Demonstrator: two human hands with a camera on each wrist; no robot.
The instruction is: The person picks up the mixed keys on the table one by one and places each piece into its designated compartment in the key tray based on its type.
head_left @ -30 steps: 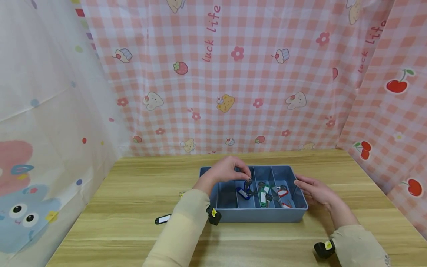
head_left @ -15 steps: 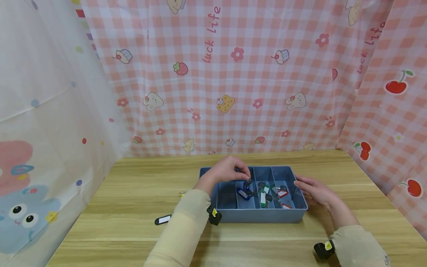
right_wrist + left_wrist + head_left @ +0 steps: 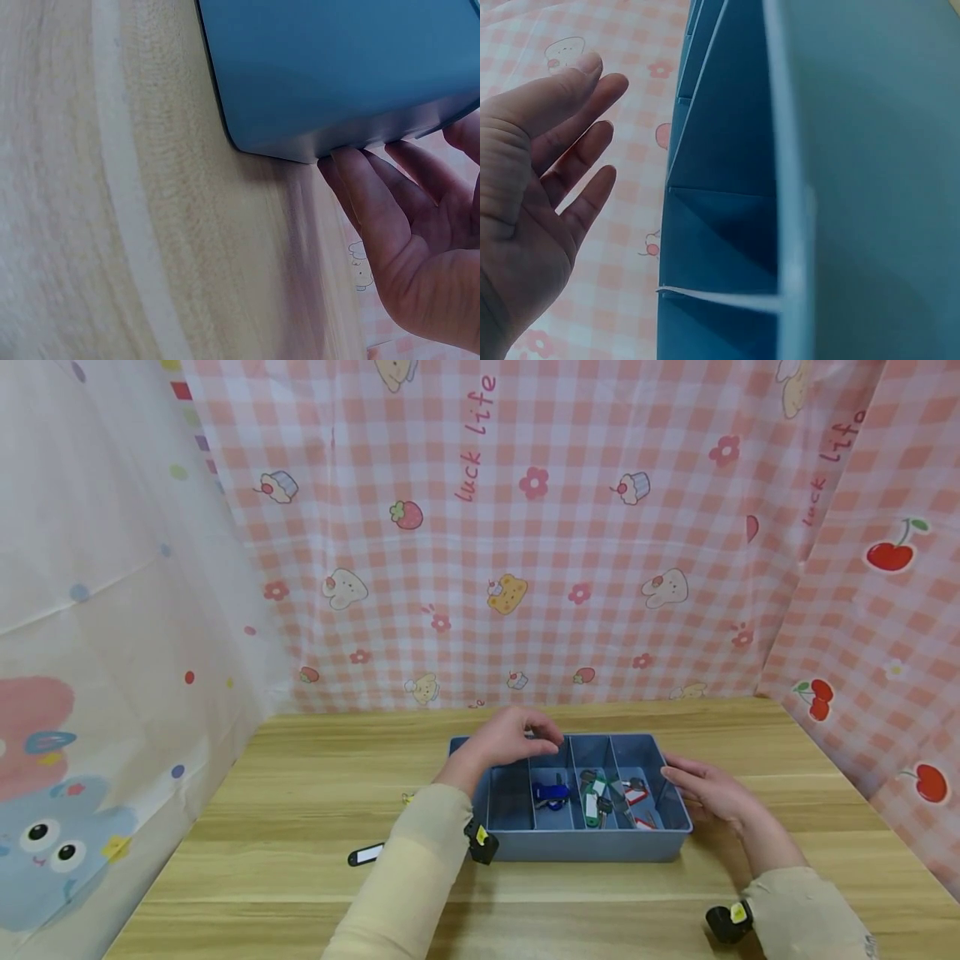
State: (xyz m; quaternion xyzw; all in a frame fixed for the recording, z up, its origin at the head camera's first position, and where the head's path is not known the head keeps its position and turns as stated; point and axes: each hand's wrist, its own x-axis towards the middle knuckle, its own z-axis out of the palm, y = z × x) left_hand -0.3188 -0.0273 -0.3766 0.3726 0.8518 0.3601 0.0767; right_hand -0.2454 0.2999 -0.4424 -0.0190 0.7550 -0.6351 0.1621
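A blue-grey divided box [image 3: 577,845] stands on the table. My left hand [image 3: 510,739] hovers over its back left part, fingers loosely bent and thumb apart from them. In the left wrist view that hand [image 3: 551,165] holds nothing. Below it, blue key tags [image 3: 552,792] with keys lie together in one compartment. To their right are green key tags [image 3: 592,806] with keys, then red key tags [image 3: 636,794] in the rightmost compartment. My right hand [image 3: 705,787] rests at the box's right end, thumb by the rim. In the right wrist view its fingers [image 3: 367,187] touch the outer wall.
A black key tag [image 3: 364,855] with a white label lies on the table left of the box. Behind the left forearm a small yellow item [image 3: 407,797] shows partly. A checked curtain [image 3: 525,543] hangs at the table's back edge.
My left hand has let go of the blue-tagged keys and lifted slightly. That key tag has dropped flat among the others in its compartment. The right hand stays put.
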